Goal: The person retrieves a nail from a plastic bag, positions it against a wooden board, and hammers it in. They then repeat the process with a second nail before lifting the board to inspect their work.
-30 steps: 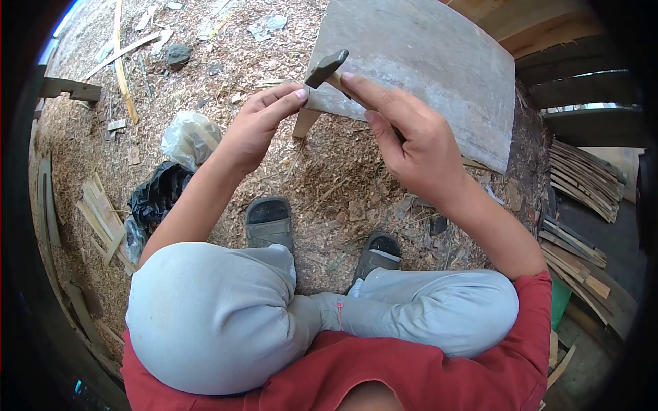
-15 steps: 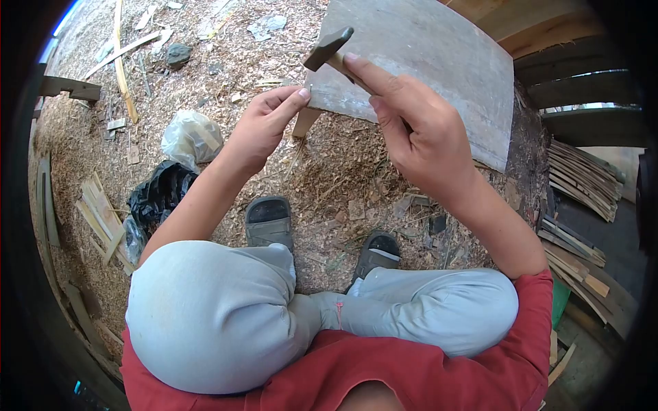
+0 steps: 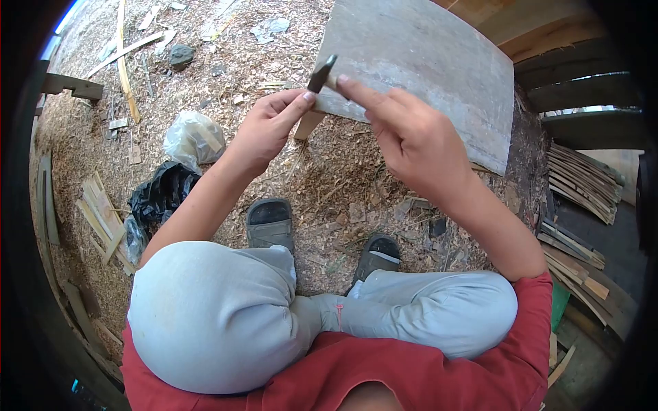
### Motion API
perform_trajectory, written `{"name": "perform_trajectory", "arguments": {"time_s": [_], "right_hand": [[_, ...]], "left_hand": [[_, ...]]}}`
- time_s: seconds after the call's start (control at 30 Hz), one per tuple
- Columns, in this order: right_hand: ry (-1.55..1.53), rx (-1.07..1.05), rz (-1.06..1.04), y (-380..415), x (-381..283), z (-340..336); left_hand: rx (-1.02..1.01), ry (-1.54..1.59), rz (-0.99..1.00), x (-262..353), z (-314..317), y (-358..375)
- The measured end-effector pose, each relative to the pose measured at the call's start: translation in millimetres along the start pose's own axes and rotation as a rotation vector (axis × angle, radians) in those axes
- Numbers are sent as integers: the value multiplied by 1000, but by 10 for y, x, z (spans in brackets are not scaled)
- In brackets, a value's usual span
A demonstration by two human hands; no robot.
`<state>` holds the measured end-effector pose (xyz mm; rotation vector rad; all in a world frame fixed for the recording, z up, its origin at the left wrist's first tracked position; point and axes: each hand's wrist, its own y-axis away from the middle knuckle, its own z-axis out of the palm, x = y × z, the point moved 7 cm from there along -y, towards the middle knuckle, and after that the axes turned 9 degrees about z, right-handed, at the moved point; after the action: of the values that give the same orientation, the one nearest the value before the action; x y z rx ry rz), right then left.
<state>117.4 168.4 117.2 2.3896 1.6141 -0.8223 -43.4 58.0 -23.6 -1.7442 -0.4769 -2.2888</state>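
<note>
In my right hand point(image 3: 421, 137) is a hammer point(image 3: 321, 74), gripped by its wooden handle with the index finger stretched along it. Its dark head is down at the near left corner of a grey board point(image 3: 411, 55), right by my left fingertips. My left hand point(image 3: 269, 125) pinches a nail at that corner; the hammer head and fingers now hide the nail. Below the corner, a wooden block point(image 3: 308, 126) shows under the board.
Wood shavings cover the ground. A clear plastic bag point(image 3: 194, 139) and a black bag point(image 3: 161, 195) lie left of my left arm. Stacked wood strips point(image 3: 582, 179) are at the right, beside a slatted wooden structure point(image 3: 582, 89). My sandals point(image 3: 269, 222) are below the board.
The hammer head has come down from above the board's corner to beside my left fingertips, its handle swinging lower. My left hand stays at the corner.
</note>
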Motion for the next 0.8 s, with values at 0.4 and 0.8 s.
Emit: {"name": "perform_trajectory", "arguments": {"time_s": [0.4,0.8], "right_hand": [[-77,94,-47,-2,-53,-131],[-135,191,-98,55,-38,-155]], "left_hand": [[17,30,13,61,50,17],[11,47,88,1,27,17]]}}
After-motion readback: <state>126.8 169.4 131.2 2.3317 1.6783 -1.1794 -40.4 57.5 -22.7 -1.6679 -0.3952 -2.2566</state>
